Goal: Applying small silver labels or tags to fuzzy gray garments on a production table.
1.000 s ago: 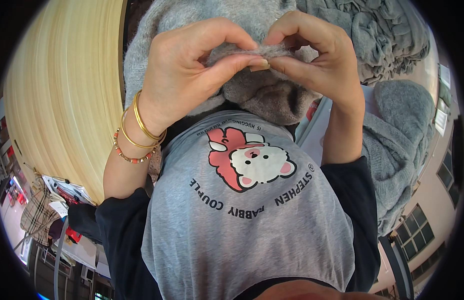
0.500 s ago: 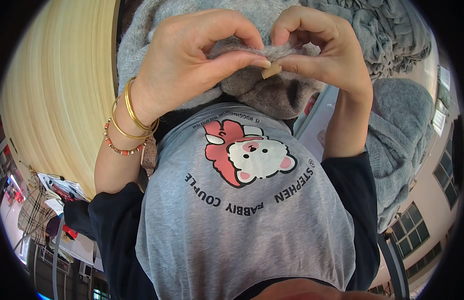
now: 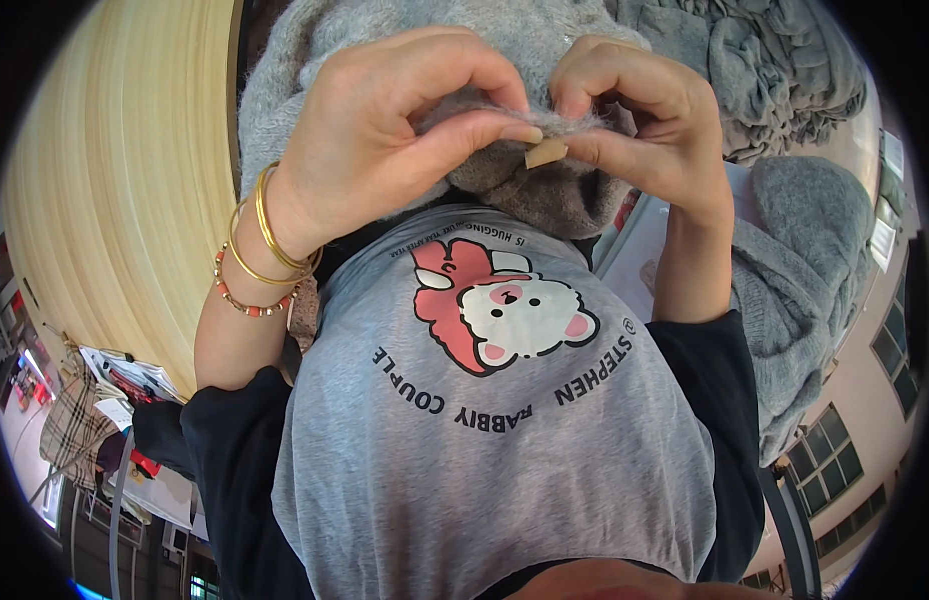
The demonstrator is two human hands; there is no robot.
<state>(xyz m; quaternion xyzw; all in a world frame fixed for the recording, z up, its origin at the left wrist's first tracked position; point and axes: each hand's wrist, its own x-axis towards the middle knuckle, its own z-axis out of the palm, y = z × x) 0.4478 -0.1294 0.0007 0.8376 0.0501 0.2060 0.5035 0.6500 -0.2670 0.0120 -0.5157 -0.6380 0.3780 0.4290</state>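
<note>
My left hand (image 3: pixel 370 125) pinches the edge of a fuzzy grey knit garment (image 3: pixel 475 30) between thumb and fingers. Close by on the right, my right hand (image 3: pixel 670 125) grips the same edge, its thumb below and curled fingers above. A short grey stretch of that edge spans the two pinches. Just beneath it, at the tip of my right thumb, sits a small tan tab (image 3: pixel 546 153); what it is attached to cannot be made out. A darker, brownish-grey part of the knit (image 3: pixel 545 195) hangs under my hands.
To the left lies a light wood table top (image 3: pixel 125 180). Heaped grey knitwear (image 3: pixel 775 70) fills the far right, and another folded grey knit piece (image 3: pixel 800 270) rests nearer on that side. Papers (image 3: pixel 135 375) and a checked cloth (image 3: pixel 75 420) are at lower left.
My right hand has come down slightly toward me, still pinching the knit edge. The tan tab now shows flatter and wider. My left hand has barely moved.
</note>
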